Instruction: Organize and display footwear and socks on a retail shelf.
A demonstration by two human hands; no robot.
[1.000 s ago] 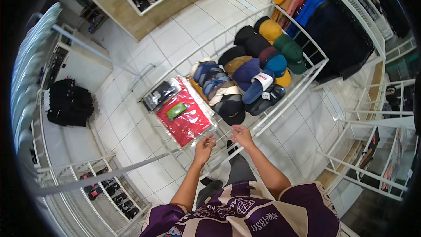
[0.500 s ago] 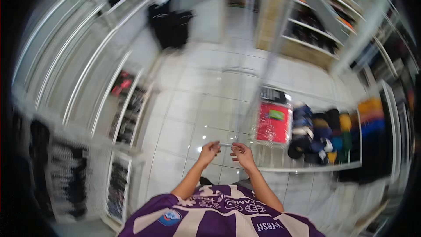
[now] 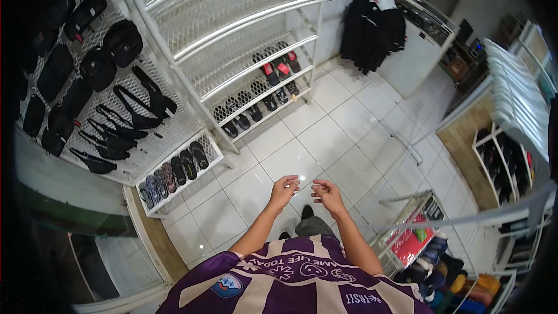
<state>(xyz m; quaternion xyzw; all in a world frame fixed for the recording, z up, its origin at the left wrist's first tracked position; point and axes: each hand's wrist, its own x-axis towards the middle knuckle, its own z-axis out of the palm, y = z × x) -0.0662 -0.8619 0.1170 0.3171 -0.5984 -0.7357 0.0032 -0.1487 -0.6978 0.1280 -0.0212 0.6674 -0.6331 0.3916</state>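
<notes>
My left hand (image 3: 282, 192) and my right hand (image 3: 330, 196) are raised in front of my body, facing each other across a narrow gap. Both have bent fingers drawn toward the thumbs. What they hold, if anything, is too small to make out. Beneath them is the white tiled floor (image 3: 261, 189), with my dark shoe (image 3: 307, 211) just below the gap. Neither hand touches the shelves or goods around me.
Black bags (image 3: 123, 41) hang on a mesh wall at left. A low rack of sandals (image 3: 189, 164) and a white shelf unit (image 3: 244, 61) stand ahead-left. Black shirts (image 3: 372, 35) hang at the back. At lower right are a red packaged item (image 3: 411, 244) and several caps (image 3: 444, 273).
My view has swung left, bringing the bags and sandal racks in and shifting the caps to the lower right. My hands stay close together before me, slightly farther apart.
</notes>
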